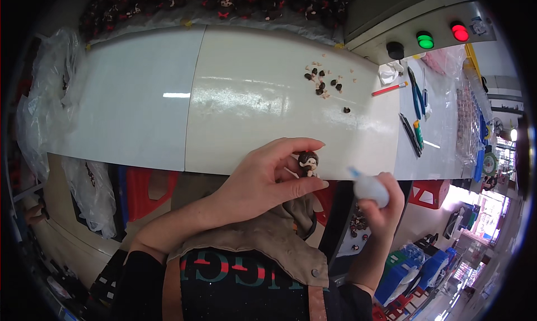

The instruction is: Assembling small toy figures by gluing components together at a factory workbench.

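Between the thumb and fingers of my left hand (260,173) is a small dark-brown figurine (308,163) with a cream face, held upright by the near edge of the white table (240,119). My right hand (390,201) is wrapped round a whitish squeeze bottle (370,189). Its thin blue nozzle points up and left toward the figurine, with a gap between them. Slight motion blur softens the bottle and right hand. Farther out on the table lie several dark-brown pieces (320,86), scattered among tiny cream bits (325,96).
A red pencil-like stick (390,89), blue-handled pliers (415,94) and a black pen-like tool (410,134) lie at the right. Many dark figurines (224,5) fill the far edge. A panel with lit buttons (425,39) stands far right; plastic bags (47,97) hang left.
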The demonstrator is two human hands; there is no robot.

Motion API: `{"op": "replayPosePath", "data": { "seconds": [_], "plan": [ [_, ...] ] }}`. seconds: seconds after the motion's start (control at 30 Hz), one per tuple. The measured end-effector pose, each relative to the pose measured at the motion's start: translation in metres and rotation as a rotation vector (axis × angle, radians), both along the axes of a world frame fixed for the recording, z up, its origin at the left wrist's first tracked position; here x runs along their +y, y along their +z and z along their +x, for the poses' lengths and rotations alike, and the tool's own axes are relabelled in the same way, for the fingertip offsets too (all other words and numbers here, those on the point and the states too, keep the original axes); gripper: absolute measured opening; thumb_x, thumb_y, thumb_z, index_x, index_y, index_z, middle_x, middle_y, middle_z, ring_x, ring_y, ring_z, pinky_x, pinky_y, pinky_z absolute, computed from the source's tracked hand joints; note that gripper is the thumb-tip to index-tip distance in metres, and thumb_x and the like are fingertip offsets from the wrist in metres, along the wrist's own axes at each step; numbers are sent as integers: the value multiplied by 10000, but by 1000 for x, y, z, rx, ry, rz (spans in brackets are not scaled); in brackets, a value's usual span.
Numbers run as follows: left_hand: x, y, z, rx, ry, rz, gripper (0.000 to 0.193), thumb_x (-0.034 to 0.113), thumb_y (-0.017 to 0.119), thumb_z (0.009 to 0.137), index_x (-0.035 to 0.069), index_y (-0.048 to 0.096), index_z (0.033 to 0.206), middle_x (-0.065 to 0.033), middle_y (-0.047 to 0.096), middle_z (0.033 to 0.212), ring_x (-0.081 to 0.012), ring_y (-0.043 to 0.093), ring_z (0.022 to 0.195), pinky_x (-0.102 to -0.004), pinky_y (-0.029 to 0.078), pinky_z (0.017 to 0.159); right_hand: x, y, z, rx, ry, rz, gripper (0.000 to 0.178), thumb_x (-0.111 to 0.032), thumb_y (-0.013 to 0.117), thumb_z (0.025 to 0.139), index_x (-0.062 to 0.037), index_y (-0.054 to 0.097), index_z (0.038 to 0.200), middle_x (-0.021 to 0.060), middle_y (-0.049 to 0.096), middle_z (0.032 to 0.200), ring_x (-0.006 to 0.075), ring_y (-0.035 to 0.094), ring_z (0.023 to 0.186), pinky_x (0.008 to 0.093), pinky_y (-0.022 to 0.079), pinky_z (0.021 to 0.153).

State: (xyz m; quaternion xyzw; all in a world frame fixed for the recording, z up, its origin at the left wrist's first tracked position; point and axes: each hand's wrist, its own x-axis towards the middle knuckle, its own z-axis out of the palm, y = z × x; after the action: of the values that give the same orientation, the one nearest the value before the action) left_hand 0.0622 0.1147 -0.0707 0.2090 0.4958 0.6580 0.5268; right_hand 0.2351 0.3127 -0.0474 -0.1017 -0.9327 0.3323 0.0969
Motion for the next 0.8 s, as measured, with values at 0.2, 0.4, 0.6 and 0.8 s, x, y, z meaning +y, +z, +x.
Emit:
{"op": "replayPosePath", "data": {
  "seconds": [0.2, 0.4, 0.6, 0.8],
  "plan": [
    [8, 10, 1, -152, -9, 36, 527, -43, 595, 844, 13, 371, 1317, -87, 504, 1160, -125, 544, 1017, -250, 467, 891, 41, -27, -17, 294, -478, -554, 379, -115, 608, 874, 34, 446, 1183, 135, 593, 1097, 157, 562, 956, 254, 430, 861],
    [11, 10, -4, -120, -33, 29, 514, 78, 598, 879, 6, 360, 1329, -102, 517, 1174, -151, 551, 1029, -280, 458, 912, 74, -46, -31, 312, -475, -390, 354, -90, 612, 866, -7, 461, 1175, 117, 554, 1182, 151, 523, 1030, 271, 406, 902],
    [13, 8, -7, -51, 25, 28, 562, 146, 621, 873, 19, 345, 1346, -107, 528, 1166, -185, 546, 1061, -313, 454, 920, 5, -38, -1, 538, -502, 90, 585, -131, 723, 734, 14, 438, 1225, 150, 500, 1206, 257, 468, 1140, 369, 373, 942],
    [16, 14, -5, -121, 59, -16, 622, 29, 629, 846, 52, 297, 1372, -94, 503, 1183, -141, 517, 1085, -268, 434, 942, -45, -38, -68, 376, -30, 11, 664, -206, 778, 629, -56, 494, 1210, 104, 523, 1187, 276, 524, 1051, 372, 409, 878]
  ]
}}
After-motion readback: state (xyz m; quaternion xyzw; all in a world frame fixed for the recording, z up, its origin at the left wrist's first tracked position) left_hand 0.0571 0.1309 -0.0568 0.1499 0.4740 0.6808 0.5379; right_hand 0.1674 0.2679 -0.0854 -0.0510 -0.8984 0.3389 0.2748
